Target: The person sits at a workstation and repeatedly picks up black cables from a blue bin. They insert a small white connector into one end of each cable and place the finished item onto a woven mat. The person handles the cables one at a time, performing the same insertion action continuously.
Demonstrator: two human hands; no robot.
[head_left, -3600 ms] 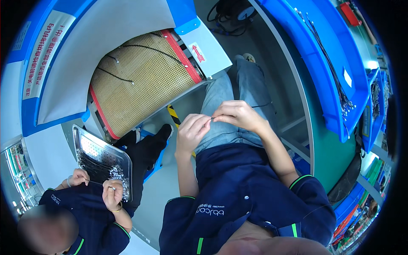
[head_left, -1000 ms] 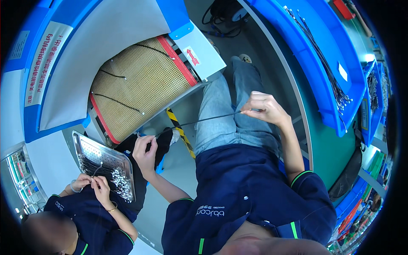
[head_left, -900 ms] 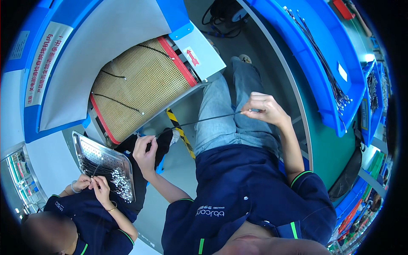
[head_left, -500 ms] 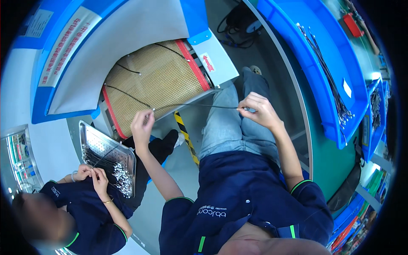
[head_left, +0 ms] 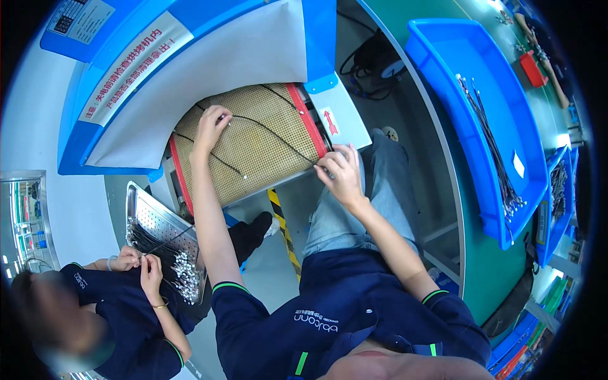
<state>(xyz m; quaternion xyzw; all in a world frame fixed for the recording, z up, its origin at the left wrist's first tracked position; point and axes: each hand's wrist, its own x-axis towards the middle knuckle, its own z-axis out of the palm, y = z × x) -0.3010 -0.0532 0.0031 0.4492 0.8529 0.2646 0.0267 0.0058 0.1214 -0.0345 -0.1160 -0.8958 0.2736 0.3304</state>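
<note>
A thin black cable curves over the tan mesh conveyor belt, between my two hands. My left hand, above the belt's left part, pinches one end. By the belt's red right edge, my right hand holds the other end between thumb and fingers. On the mesh lies another black cable, slanting below my left hand. A further dark cable lies toward the belt's upper right, partly under the machine's curtain.
The blue machine's pale curtain hangs over the belt. At left, a co-worker's hands handle a cable above a metal tray of cables. On the green table at right stands a blue bin with a cable bundle.
My left hand has moved up and over the belt with the cable's end. My right hand has come left to the belt's edge, and the cable now bows instead of stretching nearly straight.
</note>
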